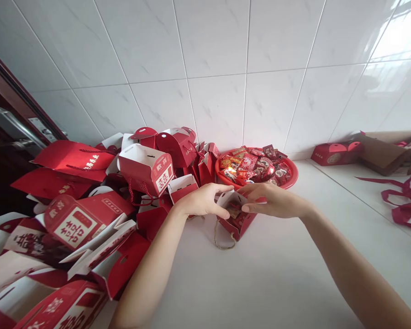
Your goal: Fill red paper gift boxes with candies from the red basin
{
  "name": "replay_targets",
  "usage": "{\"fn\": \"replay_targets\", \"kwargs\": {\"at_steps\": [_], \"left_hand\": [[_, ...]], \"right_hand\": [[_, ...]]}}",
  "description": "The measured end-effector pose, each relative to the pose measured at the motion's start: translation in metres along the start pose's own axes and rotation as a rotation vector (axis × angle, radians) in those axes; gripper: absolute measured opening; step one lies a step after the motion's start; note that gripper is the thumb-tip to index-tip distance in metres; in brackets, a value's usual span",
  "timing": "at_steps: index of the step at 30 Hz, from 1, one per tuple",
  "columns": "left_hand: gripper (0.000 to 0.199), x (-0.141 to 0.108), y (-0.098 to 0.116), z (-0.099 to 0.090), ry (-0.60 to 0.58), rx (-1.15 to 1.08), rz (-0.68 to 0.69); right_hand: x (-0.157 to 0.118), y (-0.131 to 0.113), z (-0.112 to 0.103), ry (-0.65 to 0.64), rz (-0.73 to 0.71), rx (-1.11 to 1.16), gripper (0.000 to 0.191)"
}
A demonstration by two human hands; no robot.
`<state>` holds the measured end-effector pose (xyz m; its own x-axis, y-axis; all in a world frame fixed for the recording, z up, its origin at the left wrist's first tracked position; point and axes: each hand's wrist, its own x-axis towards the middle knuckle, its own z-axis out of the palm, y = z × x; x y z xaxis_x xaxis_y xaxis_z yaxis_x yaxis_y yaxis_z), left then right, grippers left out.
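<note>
A small red box (239, 227) with a white inside stands on the white surface, its top open and a twisted cord handle (225, 247) hanging at the front. Some wrapped pieces show dimly inside it. My left hand (205, 201) is at the box's left side, thumb and fingers apart around its rim. From the right, my right hand (272, 200) reaches over the box's other edge, thumb at the opening and fingers bent against a flap. Just behind is a round red basket (293, 176) heaped with wrapped sweets (260, 167).
Many red boxes and bags (78, 221) are piled along the left. At the right lie a red box (332, 154), a brown carton (380, 153) and loose red ribbon (406, 198). A tiled wall (219, 109) rises behind; a door handle (15, 128) is at far left.
</note>
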<state>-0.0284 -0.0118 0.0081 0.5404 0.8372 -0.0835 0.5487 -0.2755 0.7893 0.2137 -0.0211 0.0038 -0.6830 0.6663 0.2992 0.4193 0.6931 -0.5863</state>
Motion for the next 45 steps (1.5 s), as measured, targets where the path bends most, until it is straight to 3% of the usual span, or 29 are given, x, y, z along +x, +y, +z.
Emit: {"fn": "replay_targets", "kwargs": {"at_steps": [2, 5, 9, 15, 24, 29, 33, 36, 45], "left_hand": [[0.082, -0.001, -0.001, -0.001, -0.005, 0.006, 0.025], [0.078, 0.000, -0.005, -0.003, -0.028, -0.016, 0.064], [0.074, 0.008, -0.010, -0.002, -0.037, -0.098, 0.082], [0.053, 0.021, -0.018, 0.009, 0.054, -0.214, 0.061], [0.048, 0.012, -0.033, 0.037, 0.265, -0.250, 0.136], [0.051, 0.002, -0.039, 0.056, 0.444, -0.380, 0.199], [0.026, -0.007, -0.042, 0.070, 0.600, -0.284, 0.294], [0.017, -0.011, -0.046, 0.078, 0.642, -0.151, 0.283], [0.037, -0.010, -0.059, 0.089, 0.702, -0.106, 0.257]], "right_hand": [[-0.010, 0.004, 0.008, -0.021, 0.045, 0.056, 0.036], [-0.027, 0.011, 0.017, 0.045, 0.060, 0.175, 0.027], [-0.044, 0.021, 0.034, 0.177, 0.113, 0.374, 0.040], [-0.049, 0.028, 0.059, 0.322, 0.232, 0.609, 0.055], [-0.051, 0.019, 0.072, 0.391, 0.215, 0.656, 0.057], [-0.053, 0.017, 0.077, 0.501, 0.243, 0.659, 0.041], [-0.055, 0.017, 0.081, 0.530, 0.235, 0.629, 0.030], [-0.055, 0.017, 0.083, 0.505, 0.232, 0.613, 0.030], [-0.053, 0.017, 0.088, 0.473, 0.231, 0.522, 0.034]]}}
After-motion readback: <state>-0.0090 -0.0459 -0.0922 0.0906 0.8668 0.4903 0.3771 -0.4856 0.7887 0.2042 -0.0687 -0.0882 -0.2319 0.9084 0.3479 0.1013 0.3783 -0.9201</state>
